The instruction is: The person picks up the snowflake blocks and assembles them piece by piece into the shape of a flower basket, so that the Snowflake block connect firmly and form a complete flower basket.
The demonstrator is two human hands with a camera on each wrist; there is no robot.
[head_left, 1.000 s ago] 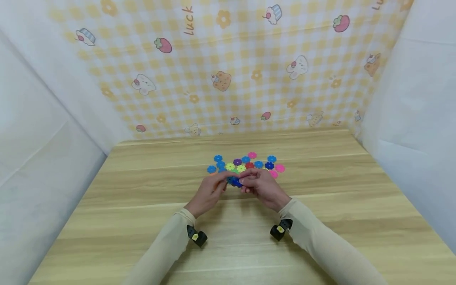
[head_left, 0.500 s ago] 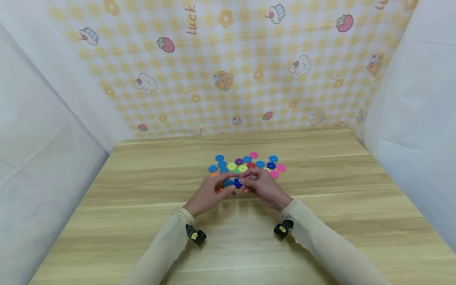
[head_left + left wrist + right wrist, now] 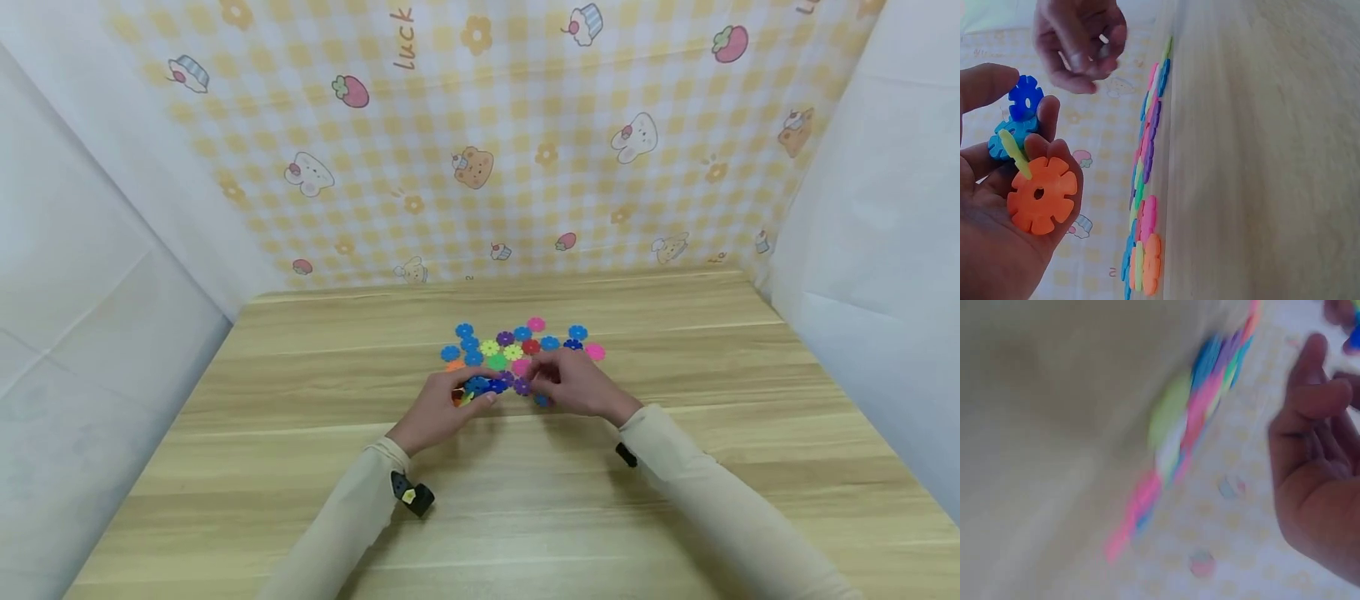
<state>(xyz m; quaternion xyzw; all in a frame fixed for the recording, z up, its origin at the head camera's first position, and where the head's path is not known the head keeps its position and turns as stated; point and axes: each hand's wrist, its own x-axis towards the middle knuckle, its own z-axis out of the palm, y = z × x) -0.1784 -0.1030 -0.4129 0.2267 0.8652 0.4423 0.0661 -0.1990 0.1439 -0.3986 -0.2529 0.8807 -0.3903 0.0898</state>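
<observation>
Lettering on the yellow-checked cloth [image 3: 547,192] reads "luck", turned sideways. The left hand [image 3: 441,406] curls its fingers round a chain of interlocked flower discs [image 3: 1015,153], blue, yellow and orange, above the wooden table [image 3: 285,400]. The right hand [image 3: 579,385], loosely bent and holding nothing, hovers near the loose flower discs [image 3: 512,352].

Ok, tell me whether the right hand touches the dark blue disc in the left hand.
Apart. The left wrist view shows the right hand clear of the dark blue disc, a visible gap between them.
</observation>
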